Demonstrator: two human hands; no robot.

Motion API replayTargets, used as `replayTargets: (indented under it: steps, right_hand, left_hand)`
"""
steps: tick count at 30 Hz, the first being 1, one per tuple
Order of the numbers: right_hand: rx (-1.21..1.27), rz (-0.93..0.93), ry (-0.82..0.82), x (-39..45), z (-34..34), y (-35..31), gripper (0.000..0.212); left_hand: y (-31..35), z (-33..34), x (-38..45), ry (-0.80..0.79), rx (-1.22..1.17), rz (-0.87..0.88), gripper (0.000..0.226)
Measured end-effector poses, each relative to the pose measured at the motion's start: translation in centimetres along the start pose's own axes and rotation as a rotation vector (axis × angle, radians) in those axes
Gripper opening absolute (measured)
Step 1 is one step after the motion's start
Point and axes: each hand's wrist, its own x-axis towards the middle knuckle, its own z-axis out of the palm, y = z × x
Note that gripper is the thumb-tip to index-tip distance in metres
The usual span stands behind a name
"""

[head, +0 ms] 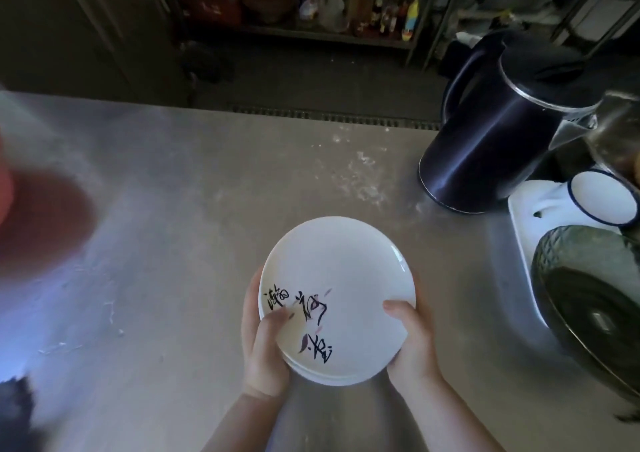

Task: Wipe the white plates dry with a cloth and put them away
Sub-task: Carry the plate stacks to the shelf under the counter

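Note:
A small stack of white plates [346, 271] is held above the steel counter, low in the middle of the view. The top plate carries black brush lettering and small purple marks on its near left part. My left hand [265, 344] grips the stack's left rim, thumb on the top plate and fingers underneath. My right hand [412, 340] grips the right rim the same way, thumb lying on the plate's face. No cloth is in view.
The steel counter [173, 229] spreads left and ahead. A dark kettle [491, 139] stands at the right, beside a white tray [523, 229] holding an enamel mug [602, 198] and a dark glass bowl [588, 299]. A red object [5, 181] sits at the far left. Shelves of bottles [346, 4] lie beyond.

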Motion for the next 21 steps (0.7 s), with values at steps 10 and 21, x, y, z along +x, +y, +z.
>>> replayTargets:
  steps: [10, 21]
  right_hand:
    - [-0.011, -0.038, -0.027, -4.3, 0.6, -0.6, 0.073]
    - [0.026, -0.089, 0.003, -11.7, -0.5, -3.5, 0.070]
  left_hand:
    - [1.7, -1.3, -2.7, -0.042, -0.046, 0.031, 0.054]
    - [5.7, -0.7, -9.6, -0.034, -0.038, 0.049, 0.066]
